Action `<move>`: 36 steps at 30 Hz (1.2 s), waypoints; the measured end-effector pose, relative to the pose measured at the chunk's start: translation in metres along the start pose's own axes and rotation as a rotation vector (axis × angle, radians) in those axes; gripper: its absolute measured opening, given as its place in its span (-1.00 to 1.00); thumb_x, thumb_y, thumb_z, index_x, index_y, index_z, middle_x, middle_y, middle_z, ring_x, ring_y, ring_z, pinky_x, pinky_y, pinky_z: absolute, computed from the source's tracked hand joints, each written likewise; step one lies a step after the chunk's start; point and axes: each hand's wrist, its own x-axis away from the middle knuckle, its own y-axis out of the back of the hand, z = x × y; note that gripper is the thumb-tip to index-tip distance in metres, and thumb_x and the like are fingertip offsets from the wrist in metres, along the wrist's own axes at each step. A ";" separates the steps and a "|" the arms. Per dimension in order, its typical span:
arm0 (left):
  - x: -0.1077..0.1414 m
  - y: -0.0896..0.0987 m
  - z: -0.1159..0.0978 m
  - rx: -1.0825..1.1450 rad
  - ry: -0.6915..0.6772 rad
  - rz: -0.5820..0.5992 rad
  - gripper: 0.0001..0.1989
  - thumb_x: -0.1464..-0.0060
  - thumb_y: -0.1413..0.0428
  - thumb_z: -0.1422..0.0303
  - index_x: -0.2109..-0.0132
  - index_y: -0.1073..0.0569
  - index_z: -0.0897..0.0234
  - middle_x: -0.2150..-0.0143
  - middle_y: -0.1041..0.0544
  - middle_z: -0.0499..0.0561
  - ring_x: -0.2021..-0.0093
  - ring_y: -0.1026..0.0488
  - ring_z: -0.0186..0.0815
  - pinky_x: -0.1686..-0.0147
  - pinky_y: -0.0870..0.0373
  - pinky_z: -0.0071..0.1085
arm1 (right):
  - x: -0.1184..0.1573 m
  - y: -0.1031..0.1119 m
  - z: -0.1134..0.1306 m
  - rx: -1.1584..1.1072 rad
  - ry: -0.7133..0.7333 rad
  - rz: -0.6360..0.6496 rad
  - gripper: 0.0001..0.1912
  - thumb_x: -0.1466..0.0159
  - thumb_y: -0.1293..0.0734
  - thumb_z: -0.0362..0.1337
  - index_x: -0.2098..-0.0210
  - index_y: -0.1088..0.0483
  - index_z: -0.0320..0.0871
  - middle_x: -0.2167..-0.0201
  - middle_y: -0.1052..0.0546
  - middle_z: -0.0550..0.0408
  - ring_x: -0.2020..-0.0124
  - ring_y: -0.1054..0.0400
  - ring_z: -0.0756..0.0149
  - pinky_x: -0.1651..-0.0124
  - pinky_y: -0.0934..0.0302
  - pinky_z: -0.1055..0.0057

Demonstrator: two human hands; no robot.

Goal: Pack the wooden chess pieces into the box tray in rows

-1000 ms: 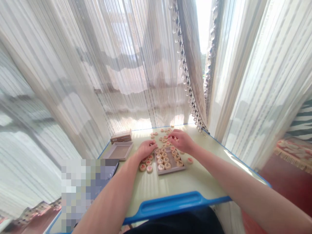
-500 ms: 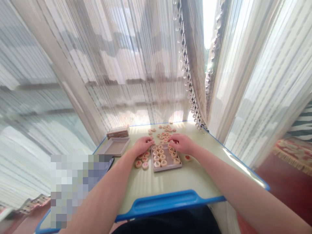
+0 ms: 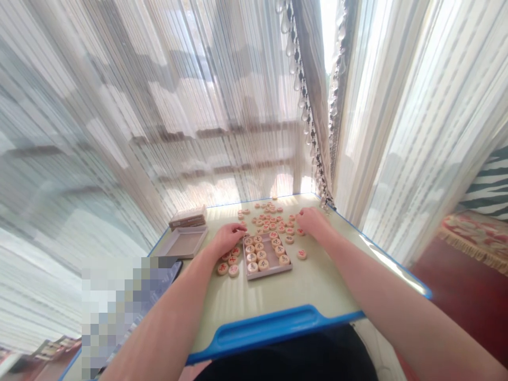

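Note:
A shallow box (image 3: 270,274) of round pieces stands in the middle of the table, with pieces along its left and right sides and a bare strip between. My left hand (image 3: 229,236) rests at the box's upper left corner, its fingers bent together; what they hold, if anything, is hidden. Beyond the box's right side, my right hand (image 3: 313,220) is closed low over the table beside the loose pieces, its fingertips mostly hidden. Red-marked pieces (image 3: 233,271) lie left of the box, and one piece (image 3: 302,254) lies to its right. More loose pieces (image 3: 272,226) are spread behind the box.
An open box half (image 3: 184,242) lies at the back left, in front of a stacked box (image 3: 188,216). A dark-edged object, partly pixelated, lies at the left. The table (image 3: 270,299) has a blue rim with a tray recess (image 3: 270,329). Curtains (image 3: 222,153) hang behind.
My right hand has moved from the box's upper right corner outward to the right. A red-marked piece now shows at that corner, and more loose pieces are uncovered. My left hand stays by the box.

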 end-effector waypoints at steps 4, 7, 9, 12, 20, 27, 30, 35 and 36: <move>0.001 0.002 -0.005 -0.034 0.010 -0.006 -0.69 0.08 0.01 0.20 0.25 -0.50 0.23 0.27 -0.53 -0.02 0.28 -0.42 -0.28 0.23 -0.29 -0.43 | -0.001 0.002 -0.001 -0.028 -0.006 0.094 -0.73 -0.13 -0.18 -0.22 0.35 -0.44 -0.23 0.40 -0.50 -0.14 0.31 -0.38 0.14 0.33 -0.18 0.34; 0.001 0.001 -0.007 -0.048 0.023 -0.012 -0.69 0.08 0.01 0.20 0.25 -0.50 0.21 0.29 -0.53 -0.03 0.30 -0.42 -0.29 0.25 -0.29 -0.45 | 0.002 0.004 0.005 -0.113 0.007 0.181 -0.75 -0.11 -0.20 -0.22 0.35 -0.45 -0.20 0.52 -0.50 -0.05 0.43 -0.38 0.20 0.41 -0.19 0.38; 0.000 0.000 -0.007 -0.059 0.022 -0.013 -0.69 0.08 0.02 0.20 0.25 -0.50 0.21 0.28 -0.53 -0.04 0.30 -0.42 -0.29 0.25 -0.29 -0.45 | 0.004 0.005 0.008 -0.140 0.032 0.191 -0.76 -0.08 -0.22 -0.25 0.33 -0.45 -0.19 0.51 -0.51 -0.03 0.42 -0.38 0.21 0.40 -0.19 0.39; -0.001 -0.001 -0.005 -0.069 0.019 -0.012 -0.70 0.08 0.02 0.20 0.26 -0.50 0.22 0.27 -0.53 -0.04 0.29 -0.42 -0.29 0.24 -0.28 -0.46 | 0.001 0.005 0.006 -0.140 0.069 0.174 -0.76 -0.06 -0.24 -0.27 0.32 -0.46 -0.17 0.38 -0.52 -0.05 0.31 -0.38 0.16 0.32 -0.19 0.37; -0.008 0.005 0.002 -0.052 0.037 -0.229 -0.68 0.01 0.11 0.29 0.22 -0.48 0.24 0.19 -0.52 -0.01 0.15 -0.39 -0.25 0.09 -0.24 -0.41 | -0.008 0.006 -0.013 -0.091 0.032 0.058 -0.79 -0.05 -0.25 -0.30 0.35 -0.47 -0.15 0.30 -0.51 -0.06 0.26 -0.35 0.16 0.27 -0.16 0.37; -0.013 0.004 0.017 0.000 0.102 -0.204 -0.65 0.01 0.13 0.34 0.14 -0.47 0.24 0.06 -0.47 0.00 0.04 -0.35 -0.24 -0.01 -0.18 -0.39 | 0.004 0.010 -0.003 -0.092 0.247 0.177 -0.64 -0.06 -0.28 -0.15 0.16 -0.42 -0.09 0.15 -0.43 -0.04 0.20 -0.32 0.19 0.15 -0.15 0.37; -0.014 0.002 0.019 0.010 0.109 -0.174 -0.65 0.01 0.12 0.33 0.13 -0.47 0.22 0.09 -0.49 -0.01 0.07 -0.37 -0.25 0.01 -0.21 -0.39 | 0.005 0.005 -0.003 -0.038 0.311 0.176 -0.53 -0.09 -0.24 -0.08 0.03 -0.34 -0.10 0.02 -0.33 -0.09 0.01 -0.19 0.06 0.00 -0.07 0.26; -0.014 0.002 0.016 0.041 0.115 -0.180 -0.66 0.01 0.12 0.35 0.14 -0.47 0.24 0.12 -0.50 0.01 0.09 -0.37 -0.27 0.04 -0.22 -0.41 | 0.003 -0.002 -0.002 0.004 0.374 0.190 -0.55 -0.17 -0.15 -0.07 0.04 -0.36 -0.15 0.05 -0.35 -0.11 0.02 -0.19 0.05 -0.04 -0.02 0.22; -0.013 0.002 0.015 0.033 0.113 -0.175 -0.66 0.02 0.11 0.35 0.15 -0.47 0.23 0.12 -0.50 0.00 0.10 -0.37 -0.27 0.05 -0.23 -0.41 | 0.003 -0.002 -0.001 0.002 0.385 0.185 -0.55 -0.17 -0.15 -0.07 0.05 -0.36 -0.16 0.06 -0.35 -0.11 0.04 -0.20 0.05 -0.04 -0.02 0.22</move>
